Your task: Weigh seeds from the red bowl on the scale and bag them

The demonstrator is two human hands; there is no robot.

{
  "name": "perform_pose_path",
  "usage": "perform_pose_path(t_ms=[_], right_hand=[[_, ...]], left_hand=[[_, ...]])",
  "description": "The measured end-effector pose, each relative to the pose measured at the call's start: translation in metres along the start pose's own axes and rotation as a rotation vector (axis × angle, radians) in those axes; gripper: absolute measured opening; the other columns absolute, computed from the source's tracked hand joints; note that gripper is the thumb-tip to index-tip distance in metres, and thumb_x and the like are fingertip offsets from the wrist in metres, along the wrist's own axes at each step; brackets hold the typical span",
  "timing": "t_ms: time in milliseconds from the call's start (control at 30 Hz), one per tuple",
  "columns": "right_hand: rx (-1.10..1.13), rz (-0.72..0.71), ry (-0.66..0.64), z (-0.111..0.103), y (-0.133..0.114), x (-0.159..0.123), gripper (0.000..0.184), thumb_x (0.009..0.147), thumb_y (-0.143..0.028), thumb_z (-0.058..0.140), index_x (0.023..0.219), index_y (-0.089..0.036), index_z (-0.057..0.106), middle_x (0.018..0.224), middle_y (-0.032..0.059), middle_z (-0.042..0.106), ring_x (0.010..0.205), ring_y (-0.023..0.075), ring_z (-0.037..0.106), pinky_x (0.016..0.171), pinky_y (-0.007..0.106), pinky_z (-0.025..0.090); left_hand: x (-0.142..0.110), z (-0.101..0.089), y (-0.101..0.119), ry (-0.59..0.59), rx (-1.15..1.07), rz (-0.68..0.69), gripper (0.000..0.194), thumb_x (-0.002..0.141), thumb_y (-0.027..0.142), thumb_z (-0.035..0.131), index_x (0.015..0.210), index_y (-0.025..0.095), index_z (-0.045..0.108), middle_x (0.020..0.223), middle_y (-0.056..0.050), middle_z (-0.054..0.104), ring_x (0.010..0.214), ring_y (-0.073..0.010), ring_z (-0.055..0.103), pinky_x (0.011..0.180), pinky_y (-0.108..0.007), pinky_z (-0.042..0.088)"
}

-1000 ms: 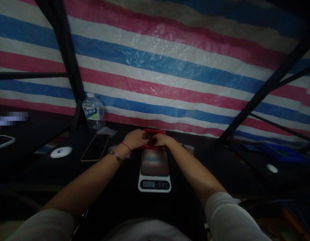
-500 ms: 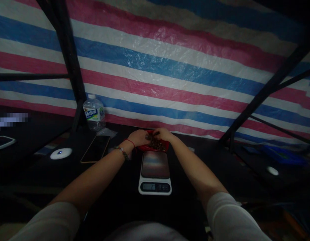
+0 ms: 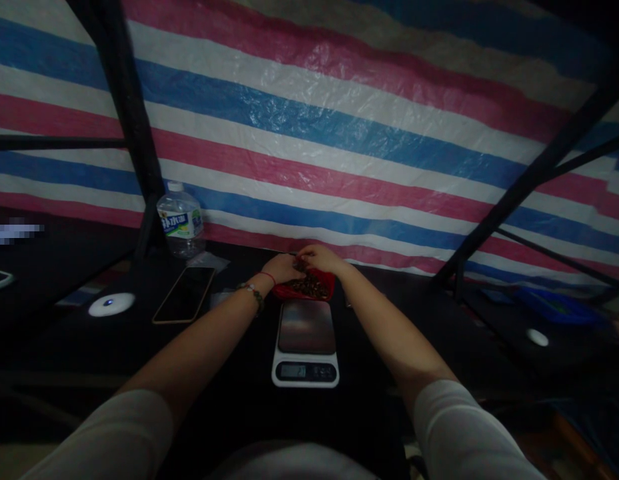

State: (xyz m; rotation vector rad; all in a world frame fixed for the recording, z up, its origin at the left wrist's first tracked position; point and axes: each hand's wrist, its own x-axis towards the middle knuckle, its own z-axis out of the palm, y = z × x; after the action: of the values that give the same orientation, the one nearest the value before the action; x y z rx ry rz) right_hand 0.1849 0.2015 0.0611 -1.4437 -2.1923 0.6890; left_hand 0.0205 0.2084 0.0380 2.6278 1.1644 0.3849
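A red tray holds a heap of small brownish, shiny pieces; they are too small and dark to name. My left hand, with a red string and a beaded bracelet at the wrist, reaches over the tray's left side, fingers bent together at the pieces. From the right, my right hand comes in at the tray's back edge, its fingers curled close to the left fingertips. Whatever lies between the fingers is hidden. Just in front of the tray stands a white kitchen scale with a bare metal plate and a lit display.
On the black table, a phone and a white round device lie to the left. A clear plastic bottle stands behind them. A blue tray and a small white object are at the right. Dark metal posts frame a striped sheet.
Both hands have shifted slightly toward the back left of the tray, showing more of the pieces. The whole view has moved a little.
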Motion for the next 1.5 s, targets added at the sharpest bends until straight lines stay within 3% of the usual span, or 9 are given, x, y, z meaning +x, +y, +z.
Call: perform_pose_path(t_ms=[133, 333, 433, 600, 700, 933, 1167, 1333, 1500], right_hand=[[0.093, 0.062, 0.015, 0.002, 0.005, -0.001, 0.033, 0.079, -0.005, 0.044, 0.098, -0.015, 0.070, 0.094, 0.0052, 0.071, 0.074, 0.0115, 0.064, 0.066, 0.019, 0.050], [0.074, 0.155, 0.159, 0.004, 0.017, -0.005, 0.037, 0.075, -0.002, 0.042, 0.095, -0.015, 0.070, 0.086, 0.0049, 0.070, 0.065, 0.0123, 0.062, 0.058, 0.020, 0.050], [0.123, 0.164, 0.171, 0.012, 0.022, -0.010, 0.036, 0.077, -0.004, 0.042, 0.095, -0.015, 0.070, 0.083, 0.0041, 0.070, 0.061, 0.0114, 0.060, 0.055, 0.020, 0.049], [0.246, 0.018, 0.143, 0.033, 0.024, -0.017, 0.029, 0.082, -0.020, 0.055, 0.109, -0.018, 0.067, 0.098, 0.0055, 0.070, 0.073, 0.0137, 0.063, 0.066, 0.025, 0.051], [0.235, -0.074, 0.147, 0.041, 0.022, -0.017, 0.026, 0.076, -0.027, 0.066, 0.101, -0.019, 0.070, 0.097, 0.0042, 0.071, 0.082, 0.0154, 0.064, 0.075, 0.026, 0.049], [0.179, 0.019, 0.209, 0.042, 0.024, -0.013, 0.017, 0.077, -0.026, 0.061, 0.082, -0.015, 0.072, 0.065, 0.0012, 0.067, 0.055, 0.0121, 0.058, 0.055, 0.022, 0.041], [0.119, 0.121, 0.331, 0.040, 0.032, -0.013, 0.020, 0.078, -0.019, 0.056, 0.089, -0.015, 0.072, 0.074, 0.0025, 0.069, 0.057, 0.0119, 0.059, 0.059, 0.023, 0.043], [0.136, -0.007, 0.295, 0.046, 0.028, -0.015, 0.020, 0.079, -0.030, 0.061, 0.090, -0.017, 0.072, 0.084, 0.0030, 0.070, 0.070, 0.0144, 0.062, 0.068, 0.025, 0.046], [0.109, 0.014, 0.303, 0.045, 0.027, -0.014, 0.016, 0.078, -0.021, 0.059, 0.085, -0.017, 0.072, 0.079, 0.0024, 0.070, 0.068, 0.0137, 0.061, 0.064, 0.023, 0.044]], left_hand=[[-0.001, 0.002, -0.001, -0.002, 0.006, -0.013, 0.031, 0.076, 0.046, 0.059, 0.089, 0.022, 0.072, 0.088, -0.004, 0.072, 0.084, -0.0203, 0.066, 0.072, -0.024, 0.045], [-0.013, -0.004, -0.001, 0.006, -0.031, 0.005, 0.037, 0.073, 0.043, 0.062, 0.104, 0.025, 0.069, 0.092, -0.002, 0.073, 0.087, -0.0201, 0.066, 0.075, -0.024, 0.046], [-0.017, -0.005, -0.003, 0.007, -0.001, 0.009, 0.034, 0.073, 0.043, 0.059, 0.100, 0.025, 0.070, 0.088, -0.002, 0.072, 0.083, -0.0198, 0.066, 0.071, -0.024, 0.045], [-0.019, -0.002, -0.006, -0.009, 0.063, -0.011, 0.026, 0.074, 0.042, 0.056, 0.080, 0.022, 0.071, 0.083, -0.005, 0.072, 0.077, -0.0208, 0.066, 0.066, -0.026, 0.044], [-0.018, 0.001, -0.006, 0.013, 0.076, -0.021, 0.028, 0.073, 0.044, 0.057, 0.079, 0.021, 0.071, 0.082, -0.006, 0.071, 0.075, -0.0212, 0.065, 0.064, -0.026, 0.044], [-0.012, 0.007, -0.009, 0.008, 0.079, 0.008, 0.032, 0.073, 0.048, 0.056, 0.075, 0.021, 0.071, 0.078, -0.007, 0.071, 0.073, -0.0210, 0.065, 0.061, -0.026, 0.041], [-0.013, 0.010, -0.014, 0.028, 0.074, 0.025, 0.025, 0.071, 0.045, 0.058, 0.071, 0.023, 0.070, 0.076, -0.004, 0.070, 0.073, -0.0197, 0.064, 0.062, -0.025, 0.041], [-0.015, 0.008, -0.009, 0.034, 0.067, 0.000, 0.025, 0.072, 0.043, 0.057, 0.075, 0.022, 0.070, 0.079, -0.005, 0.071, 0.074, -0.0204, 0.065, 0.060, -0.025, 0.041], [-0.019, 0.006, -0.009, 0.038, -0.001, -0.012, 0.022, 0.073, 0.042, 0.059, 0.073, 0.023, 0.071, 0.076, -0.003, 0.071, 0.076, -0.0191, 0.065, 0.064, -0.023, 0.043]])
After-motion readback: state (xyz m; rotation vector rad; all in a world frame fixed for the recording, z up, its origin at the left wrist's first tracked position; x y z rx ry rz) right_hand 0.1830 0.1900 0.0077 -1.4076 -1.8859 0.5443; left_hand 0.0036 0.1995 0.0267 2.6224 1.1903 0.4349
